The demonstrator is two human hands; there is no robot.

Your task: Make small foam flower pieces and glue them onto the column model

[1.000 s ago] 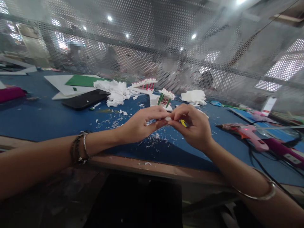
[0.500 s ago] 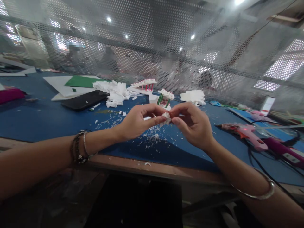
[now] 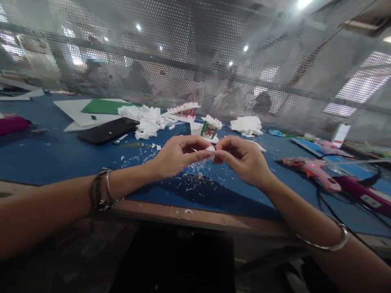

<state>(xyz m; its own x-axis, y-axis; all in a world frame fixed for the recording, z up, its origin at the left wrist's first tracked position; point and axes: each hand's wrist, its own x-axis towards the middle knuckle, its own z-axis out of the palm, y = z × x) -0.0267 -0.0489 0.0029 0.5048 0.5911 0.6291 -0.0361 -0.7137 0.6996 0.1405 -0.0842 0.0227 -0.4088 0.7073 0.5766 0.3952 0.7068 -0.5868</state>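
A small white wad of what looks like tissue paper (image 3: 210,151) sits pinched between the fingertips of both hands. My left hand (image 3: 180,156) grips it from the left with thumb and index finger, and my right hand (image 3: 244,160) closes on its right side. Both are held above the blue table top (image 3: 146,183), over a scatter of white shreds (image 3: 198,178). Just beyond the fingers stands a little model with green posts and a white top (image 3: 211,125). Behind it is a second white model with red posts (image 3: 185,109).
Torn white paper (image 3: 149,118) lies near a dark phone (image 3: 108,130) and a green sheet (image 3: 104,106). More white paper (image 3: 247,125) is at the back. At right lie a pink glue gun (image 3: 320,173), a purple one (image 3: 363,193) and cables. A perforated metal screen (image 3: 183,53) rises behind.
The fingertips have come closer together around the white wad, which looks more compact and rounder. The right hand has shifted slightly left, and the view has moved a little.
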